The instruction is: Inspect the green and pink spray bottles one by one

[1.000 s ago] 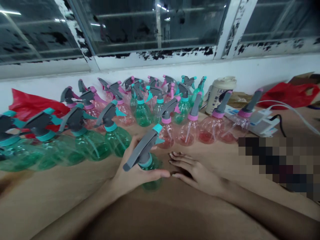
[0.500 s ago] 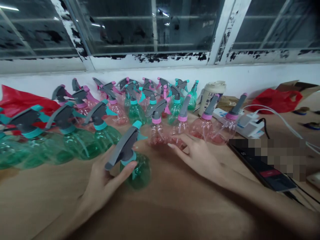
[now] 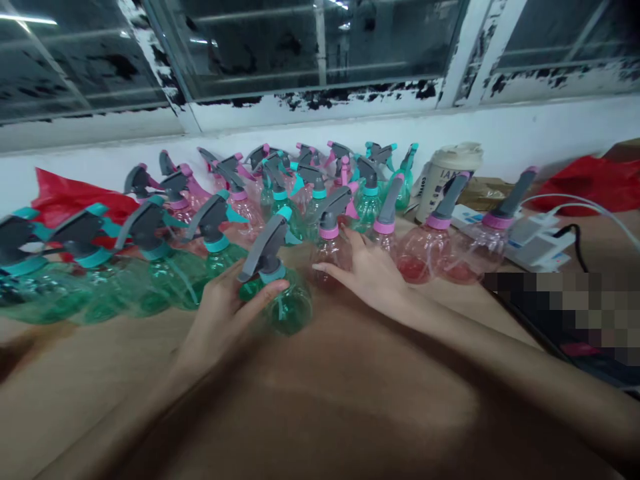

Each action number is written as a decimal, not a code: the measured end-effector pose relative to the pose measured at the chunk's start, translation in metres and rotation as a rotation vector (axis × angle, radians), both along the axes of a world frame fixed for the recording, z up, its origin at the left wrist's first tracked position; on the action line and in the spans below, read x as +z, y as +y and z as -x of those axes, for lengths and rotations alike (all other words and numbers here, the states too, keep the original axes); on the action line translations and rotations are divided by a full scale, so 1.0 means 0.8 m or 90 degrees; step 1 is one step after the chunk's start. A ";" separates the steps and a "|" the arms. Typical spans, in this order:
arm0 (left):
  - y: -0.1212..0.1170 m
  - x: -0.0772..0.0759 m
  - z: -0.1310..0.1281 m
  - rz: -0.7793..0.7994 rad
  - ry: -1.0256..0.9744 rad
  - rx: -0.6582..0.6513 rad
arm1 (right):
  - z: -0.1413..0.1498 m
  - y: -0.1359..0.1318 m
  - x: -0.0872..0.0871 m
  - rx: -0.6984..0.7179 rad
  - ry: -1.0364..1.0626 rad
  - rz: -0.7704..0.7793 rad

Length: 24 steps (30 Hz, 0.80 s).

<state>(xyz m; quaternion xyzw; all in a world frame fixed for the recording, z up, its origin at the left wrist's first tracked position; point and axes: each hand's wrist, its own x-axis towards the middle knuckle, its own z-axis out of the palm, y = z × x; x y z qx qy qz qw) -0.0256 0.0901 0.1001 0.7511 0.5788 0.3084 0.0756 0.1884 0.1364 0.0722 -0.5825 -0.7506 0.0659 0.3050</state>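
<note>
My left hand (image 3: 233, 303) is closed around a green spray bottle (image 3: 290, 307) with a grey trigger head and a turquoise collar. Thumb and fingers meet just below that collar, and the bottle leans a little. To its right, my right hand (image 3: 373, 273) has its thumb across the front of a clear pink spray bottle (image 3: 330, 255) and its index finger along the right side; the other fingers are partly hidden. Beside this hand stand more pink bottles (image 3: 419, 257) with grey heads and pink collars. A row of green bottles (image 3: 175, 280) runs leftward from my left hand.
More spray bottles crowd against the wall behind. A paper coffee cup (image 3: 447, 177), a white power strip (image 3: 537, 247) with cables and a dark phone (image 3: 520, 307) lie to the right. Red plastic bags (image 3: 595, 187) sit at both sides on the wooden table (image 3: 320, 400).
My right hand has moved onto the pink bottle, its thumb now across the front. My left hand has carried the green bottle slightly away from me. The whole view has shifted.
</note>
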 end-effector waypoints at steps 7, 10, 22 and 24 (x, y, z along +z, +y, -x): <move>0.020 -0.001 0.001 0.023 -0.008 0.002 | 0.010 0.015 0.002 -0.025 -0.081 0.050; 0.029 -0.002 0.001 0.028 -0.002 -0.006 | -0.001 0.016 0.006 0.024 -0.096 0.073; 0.051 -0.004 -0.008 -0.031 0.029 -0.016 | -0.024 0.004 0.007 0.113 -0.049 0.099; 0.053 -0.006 -0.007 -0.038 0.016 -0.023 | -0.026 0.000 0.006 0.109 -0.066 0.082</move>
